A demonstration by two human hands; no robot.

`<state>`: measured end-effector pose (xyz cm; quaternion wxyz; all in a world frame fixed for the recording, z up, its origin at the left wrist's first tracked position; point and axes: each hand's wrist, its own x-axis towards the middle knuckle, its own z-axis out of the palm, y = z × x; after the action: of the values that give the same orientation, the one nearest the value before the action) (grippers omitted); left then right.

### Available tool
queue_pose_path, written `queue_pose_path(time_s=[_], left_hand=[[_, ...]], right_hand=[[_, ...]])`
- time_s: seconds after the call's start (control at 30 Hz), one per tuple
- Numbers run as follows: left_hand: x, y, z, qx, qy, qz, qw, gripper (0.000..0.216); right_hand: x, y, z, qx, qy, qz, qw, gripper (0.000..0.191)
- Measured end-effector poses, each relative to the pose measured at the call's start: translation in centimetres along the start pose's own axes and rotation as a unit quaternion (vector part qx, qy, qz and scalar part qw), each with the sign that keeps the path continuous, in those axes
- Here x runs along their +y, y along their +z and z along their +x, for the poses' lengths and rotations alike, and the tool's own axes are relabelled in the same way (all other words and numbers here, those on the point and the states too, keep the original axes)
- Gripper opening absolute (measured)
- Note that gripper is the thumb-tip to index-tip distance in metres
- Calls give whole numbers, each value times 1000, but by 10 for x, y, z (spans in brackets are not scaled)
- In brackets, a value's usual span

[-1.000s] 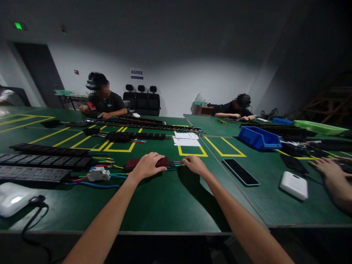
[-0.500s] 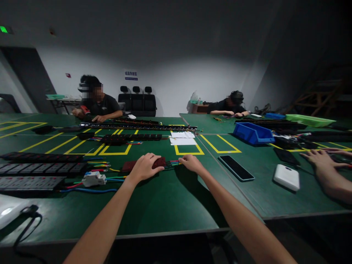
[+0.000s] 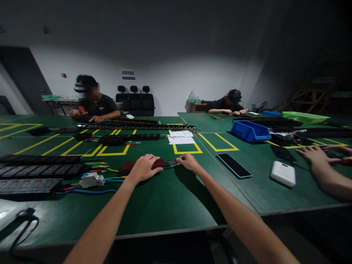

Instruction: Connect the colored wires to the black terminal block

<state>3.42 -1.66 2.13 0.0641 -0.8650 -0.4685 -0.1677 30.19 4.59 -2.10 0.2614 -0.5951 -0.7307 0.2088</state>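
My left hand [image 3: 145,167] lies curled over a flat dark red module [image 3: 129,165] on the green table [image 3: 165,205], pressing it down. A bundle of coloured wires [image 3: 171,163] runs out of the module's right end. My right hand [image 3: 187,162] is closed, pinching the ends of those wires. Both forearms reach in from the bottom of the picture.
Black socket strips [image 3: 30,171] and a white breaker [image 3: 91,180] with coloured leads lie at left. A phone [image 3: 233,165], a white box [image 3: 283,173] and a blue bin [image 3: 249,131] sit at right, beside a co-worker's hand [image 3: 313,154]. Two other people work at the far side.
My hands stay on the module and wires. The camera has tilted up and turned a little left, so the table contents have slid down and left in the picture.
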Motion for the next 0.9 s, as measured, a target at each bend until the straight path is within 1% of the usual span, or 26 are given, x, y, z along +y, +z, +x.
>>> queue_pose_path(time_s=[0.17, 0.3, 0.4, 0.53, 0.6, 0.7, 0.8, 0.9], left_hand=[[0, 4, 0, -1, 0, 1, 1000, 59], [-1, 3, 1, -4, 2, 2, 1000, 60], [-1, 1, 1, 10, -4, 3, 1000, 59], [-3, -2, 2, 37, -13, 8, 999, 59], [-4, -2, 2, 40, -19, 12, 999, 59], [-4, -1, 1, 39, -24, 17, 999, 58], [-4, -1, 1, 42, -24, 19, 999, 58], [-4, -2, 0, 44, -23, 18, 999, 58]], right_hand=[[1, 5, 0, 10, 24, -15, 1000, 29], [3, 6, 1, 16, 15, 0, 1000, 29], [5, 3, 2, 18, 5, 41, 999, 31], [6, -7, 3, 38, 11, 77, 996, 41], [7, -12, 3, 26, 19, 75, 997, 44], [7, -14, 3, 6, 25, 90, 996, 41], [9, -10, 3, 6, 28, 125, 992, 39], [13, -5, 5, 2, 27, 126, 992, 44]])
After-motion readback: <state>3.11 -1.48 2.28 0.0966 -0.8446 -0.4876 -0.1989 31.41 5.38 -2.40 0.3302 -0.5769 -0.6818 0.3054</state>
